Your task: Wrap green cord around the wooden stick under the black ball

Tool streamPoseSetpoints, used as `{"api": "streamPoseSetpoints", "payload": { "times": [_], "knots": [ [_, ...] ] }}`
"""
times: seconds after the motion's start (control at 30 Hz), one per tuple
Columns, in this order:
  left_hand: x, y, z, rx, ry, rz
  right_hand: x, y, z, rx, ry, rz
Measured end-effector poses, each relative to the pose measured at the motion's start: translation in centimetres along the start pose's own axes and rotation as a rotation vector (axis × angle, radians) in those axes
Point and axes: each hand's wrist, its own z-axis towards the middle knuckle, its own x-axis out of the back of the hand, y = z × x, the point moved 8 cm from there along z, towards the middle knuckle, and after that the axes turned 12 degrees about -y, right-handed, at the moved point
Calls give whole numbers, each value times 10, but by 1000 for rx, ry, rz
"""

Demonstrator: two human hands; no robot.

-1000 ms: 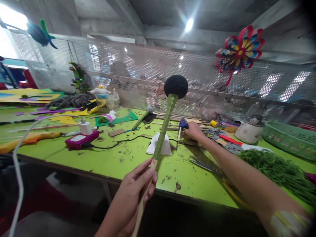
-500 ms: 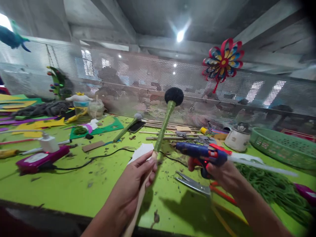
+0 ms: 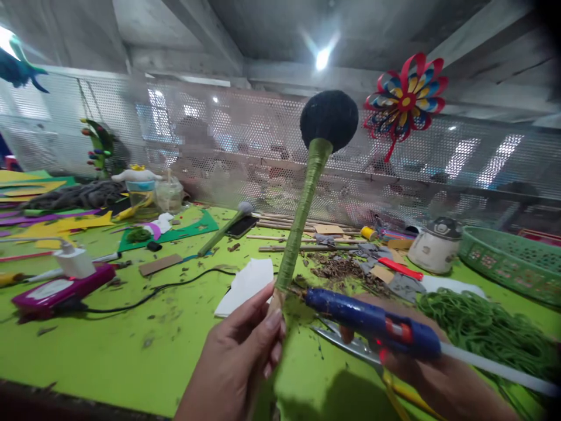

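Stick (image 3: 301, 219), round-headed, thread-wrapped, and glossy glue gun (image 3: 350, 310) fill 2 gripping hands (image 3: 236, 348) (image 3: 421, 369).

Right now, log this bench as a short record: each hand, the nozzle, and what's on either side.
Left hand: holds the bare lower end of a green-wrapped stick
Stick top: dark rounded head, raised
Right hand: grips a blue glue gun
Nozzle: at the wrapping's lower end; contact unclear
Right side: green strands, green basket
Left side: magenta box, white plug
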Motion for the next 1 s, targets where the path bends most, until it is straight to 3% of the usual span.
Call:
{"api": "streamPoseSetpoints", "payload": {
  "times": [0.27, 0.47, 0.73, 1.0],
  "knots": [
    [-7, 0, -11, 37, 17, 40, -1, -29, 8, 71, 35, -97],
    [-7, 5, -11, -11, 34, 20, 1, -48, 6, 135, 113, -251],
    [-2, 1, -13, 18, 37, 10, -1, -55, 7, 207, 135, -313],
    [5, 2, -15, -6, 96, -43, 1, -56, 5, 148, 211, -335]
  ]
}}
